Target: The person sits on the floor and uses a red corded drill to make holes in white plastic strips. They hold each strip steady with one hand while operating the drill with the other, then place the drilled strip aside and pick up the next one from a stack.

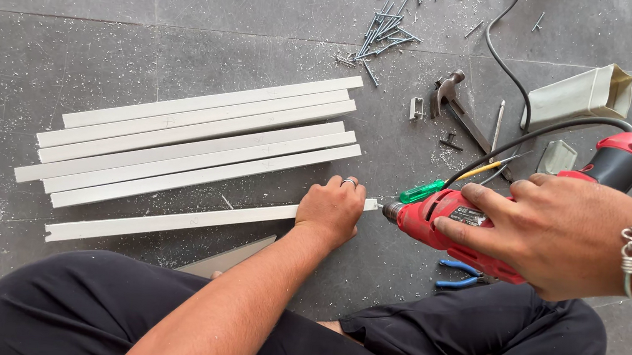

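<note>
Pressing down on the near end of a single white plastic strip (173,222) on the floor (50,51), the left hand (332,210) clenches over it. The right hand (550,231) grasps a red electric drill (450,225), its tip touching the strip's end just right of the left hand; I judge the drilling step needs steady alignment. Beyond the left hand lies a stack of white strips (196,139). No container holds the loose screws (385,26) far beyond.

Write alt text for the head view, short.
Seen from above, a seated person's left hand pins a white strip to the grey floor while the right hand aims a red drill at its end. More strips, screws, a hammer lie beyond.
</note>
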A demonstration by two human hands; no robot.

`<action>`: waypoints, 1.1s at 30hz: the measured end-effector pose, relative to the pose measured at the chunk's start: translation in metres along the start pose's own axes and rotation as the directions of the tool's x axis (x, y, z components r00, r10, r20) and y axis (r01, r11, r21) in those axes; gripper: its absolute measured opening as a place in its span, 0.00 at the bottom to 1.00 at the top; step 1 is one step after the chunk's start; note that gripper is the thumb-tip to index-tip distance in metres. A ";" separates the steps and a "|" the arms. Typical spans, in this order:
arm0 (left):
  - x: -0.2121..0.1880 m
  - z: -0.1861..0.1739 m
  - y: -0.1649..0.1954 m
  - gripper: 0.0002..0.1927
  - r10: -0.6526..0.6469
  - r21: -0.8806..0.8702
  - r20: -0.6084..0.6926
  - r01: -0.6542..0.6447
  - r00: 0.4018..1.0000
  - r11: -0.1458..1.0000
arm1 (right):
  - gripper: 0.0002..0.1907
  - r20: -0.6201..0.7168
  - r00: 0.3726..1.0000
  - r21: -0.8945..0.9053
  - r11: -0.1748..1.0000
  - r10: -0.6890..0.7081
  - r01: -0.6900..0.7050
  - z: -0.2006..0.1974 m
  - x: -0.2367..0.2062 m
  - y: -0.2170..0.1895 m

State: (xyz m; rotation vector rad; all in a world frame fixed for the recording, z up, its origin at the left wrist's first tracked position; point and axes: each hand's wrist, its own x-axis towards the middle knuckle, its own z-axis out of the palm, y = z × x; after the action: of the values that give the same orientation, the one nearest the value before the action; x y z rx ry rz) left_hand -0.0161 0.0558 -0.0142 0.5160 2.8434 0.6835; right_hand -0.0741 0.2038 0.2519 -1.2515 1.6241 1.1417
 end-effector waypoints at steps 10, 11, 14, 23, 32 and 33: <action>0.001 0.002 0.001 0.17 -0.008 0.036 0.032 0.007 0.999 0.999 | 0.52 0.010 1.000 0.025 1.000 0.010 -0.011 0.007 0.001 -0.007; 0.001 0.002 0.001 0.15 -0.006 0.042 0.028 0.005 1.000 0.999 | 0.52 -0.009 1.000 0.026 1.000 0.009 -0.009 0.007 0.001 -0.007; 0.001 0.003 0.000 0.13 0.001 0.045 0.015 -0.001 1.000 0.999 | 0.51 -0.050 0.999 0.036 0.999 0.004 -0.002 0.008 0.000 -0.009; 0.001 0.002 0.002 0.15 -0.007 0.033 0.013 0.007 1.000 0.999 | 0.51 -0.008 0.999 0.080 0.996 0.032 -0.031 0.005 -0.001 -0.016; -0.008 -0.002 0.001 0.12 -0.067 -0.004 -0.120 0.067 0.990 0.998 | 0.48 -0.030 0.987 0.188 0.971 0.159 -0.151 -0.031 -0.006 -0.009; -0.009 -0.005 0.002 0.13 -0.083 -0.016 -0.155 0.082 0.984 0.997 | 0.45 -0.061 0.982 0.209 0.964 0.180 -0.164 -0.036 -0.008 -0.009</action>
State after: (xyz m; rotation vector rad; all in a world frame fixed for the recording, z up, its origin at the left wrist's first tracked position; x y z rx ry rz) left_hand -0.0088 0.0524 -0.0081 0.3550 2.9851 0.7523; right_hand -0.0652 0.1704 0.2682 -1.0521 1.8886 1.0097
